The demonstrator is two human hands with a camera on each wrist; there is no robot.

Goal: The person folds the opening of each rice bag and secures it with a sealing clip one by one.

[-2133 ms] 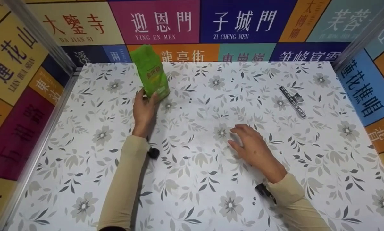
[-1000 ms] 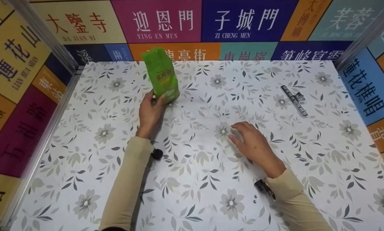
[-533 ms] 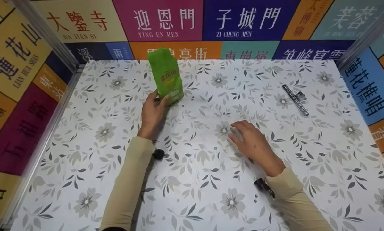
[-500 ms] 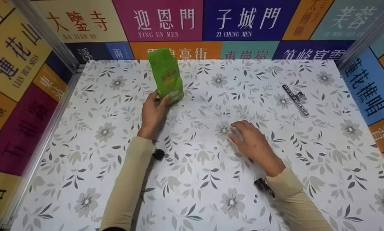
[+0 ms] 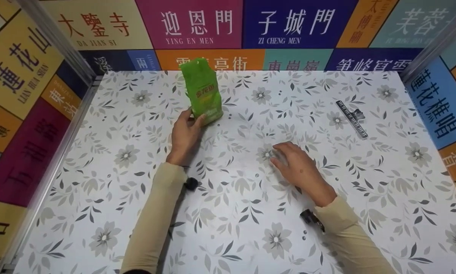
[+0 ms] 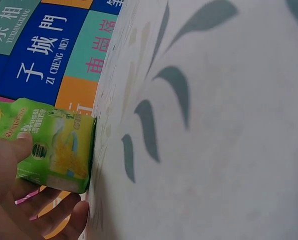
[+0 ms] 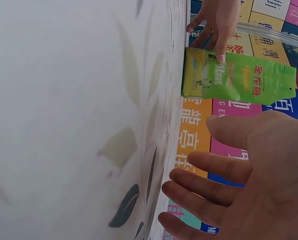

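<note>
The left hand grips the lower side of a green bag, thumb on its front; the bag stands just beyond it on the worktop. Likely slick, soft-skinned and densely filled, it suits a low hold. Rightward, the right hand holds nothing, fingers relaxed, apart.

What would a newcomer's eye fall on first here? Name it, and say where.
First, likely the bright green bag, toward the far side left of centre, held near its base by the left hand. Then the colourful lettered panels beyond the table's far edge, and the dark, narrow clip lying alone at the far right of the flowered tabletop.
</note>
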